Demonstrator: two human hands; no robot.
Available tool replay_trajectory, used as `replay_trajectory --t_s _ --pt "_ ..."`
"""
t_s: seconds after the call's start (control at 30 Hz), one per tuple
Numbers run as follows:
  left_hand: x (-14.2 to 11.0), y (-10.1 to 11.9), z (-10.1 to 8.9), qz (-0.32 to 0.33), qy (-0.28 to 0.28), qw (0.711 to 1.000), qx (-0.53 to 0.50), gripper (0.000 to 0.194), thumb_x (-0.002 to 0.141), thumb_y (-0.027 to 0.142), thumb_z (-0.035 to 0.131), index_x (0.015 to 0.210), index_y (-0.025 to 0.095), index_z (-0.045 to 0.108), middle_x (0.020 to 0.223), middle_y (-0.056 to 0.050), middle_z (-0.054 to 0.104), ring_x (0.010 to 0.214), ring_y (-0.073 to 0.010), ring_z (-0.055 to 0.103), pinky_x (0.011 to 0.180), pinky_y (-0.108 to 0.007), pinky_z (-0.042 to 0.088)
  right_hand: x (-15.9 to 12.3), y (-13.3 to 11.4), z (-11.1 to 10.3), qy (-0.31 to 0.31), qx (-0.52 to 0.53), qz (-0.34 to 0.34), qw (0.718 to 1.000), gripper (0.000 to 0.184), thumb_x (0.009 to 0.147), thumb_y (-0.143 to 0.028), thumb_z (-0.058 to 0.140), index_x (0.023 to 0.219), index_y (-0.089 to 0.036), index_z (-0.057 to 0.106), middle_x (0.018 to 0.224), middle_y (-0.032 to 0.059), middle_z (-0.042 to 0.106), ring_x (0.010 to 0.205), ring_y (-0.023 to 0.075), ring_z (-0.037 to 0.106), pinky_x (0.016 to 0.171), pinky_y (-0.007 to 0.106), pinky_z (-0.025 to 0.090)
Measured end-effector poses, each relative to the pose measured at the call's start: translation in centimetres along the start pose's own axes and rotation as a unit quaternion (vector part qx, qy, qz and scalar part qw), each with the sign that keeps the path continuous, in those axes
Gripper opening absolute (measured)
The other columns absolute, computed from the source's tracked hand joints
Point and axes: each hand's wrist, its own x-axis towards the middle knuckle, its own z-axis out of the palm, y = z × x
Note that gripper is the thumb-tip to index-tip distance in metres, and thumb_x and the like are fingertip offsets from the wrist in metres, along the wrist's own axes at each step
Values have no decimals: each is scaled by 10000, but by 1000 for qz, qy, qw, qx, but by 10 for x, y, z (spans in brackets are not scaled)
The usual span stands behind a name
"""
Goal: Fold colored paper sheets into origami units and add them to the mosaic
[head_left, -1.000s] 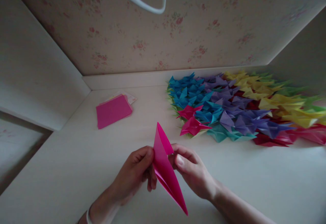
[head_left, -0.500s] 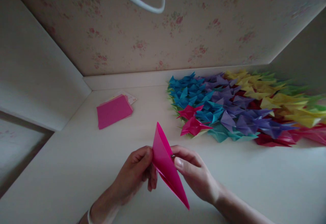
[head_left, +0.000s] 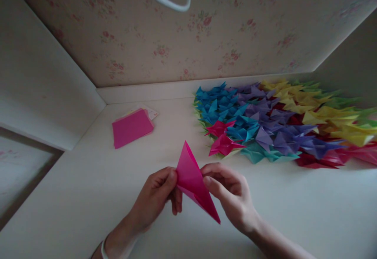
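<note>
A sheet of pink origami paper [head_left: 196, 186], folded into a pointed shape with its layers slightly parted, is held above the desk. My left hand [head_left: 157, 194] pinches its left edge between thumb and fingers. On the opposite side, my right hand [head_left: 231, 196] grips the right edge with thumb and index finger, the other fingers curled behind. Beyond my hands lies a stack of flat pink paper [head_left: 132, 128], with a lighter printed sheet [head_left: 151, 112] peeking out behind it.
Many folded paper cranes cover the desk's back right: blue ones [head_left: 216, 103], purple ones [head_left: 282, 139], yellow ones [head_left: 332, 117] and pink ones [head_left: 225, 145]. A floral wall [head_left: 176, 35] rises behind the white desk [head_left: 73, 204]. A white cable [head_left: 165, 0] hangs at the top.
The folded pink paper has turned and opened a little, its lower tip rising. My right hand has shifted slightly up and right along its edge; my left hand stays almost in place.
</note>
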Motion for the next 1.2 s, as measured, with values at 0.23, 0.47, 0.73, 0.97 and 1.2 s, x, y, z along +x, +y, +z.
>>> replay_trajectory --t_s 0.23,0.47,0.73,0.97,1.2 --pt "0 8 1 33 8 998 59 441 911 559 589 741 153 624 482 8 630 393 -95 543 413 -181 423 -1 -8 -1 26 -100 -49 993 126 860 -314 721 845 -189 734 716 38 713 591 150 630 554 239 519" --pt "0 6 0 21 -3 999 45 442 901 561 603 758 145 644 484 16 613 398 -96 548 402 -175 413 1 -8 1 -22 41 25 999 197 821 -363 782 908 -195 724 755 32 720 622 134 636 568 228 535" --pt "-1 5 1 9 -9 999 44 439 889 555 623 750 139 647 498 5 632 397 -100 556 396 -177 423 1 -9 -1 -22 8 34 999 232 804 -331 802 972 -203 705 778 23 722 641 129 625 583 222 502" --pt "-1 4 2 9 -7 999 43 439 877 560 635 735 145 654 484 8 631 382 -101 547 385 -180 420 1 -12 1 -40 13 41 998 259 775 -342 817 950 -188 703 776 29 711 637 139 612 574 238 484" --pt "-1 4 3 10 -6 999 42 442 875 560 637 734 142 659 489 2 634 387 -107 551 390 -190 420 1 -11 1 -38 17 48 998 257 780 -349 815 952 -192 705 751 16 684 620 125 571 545 225 439"
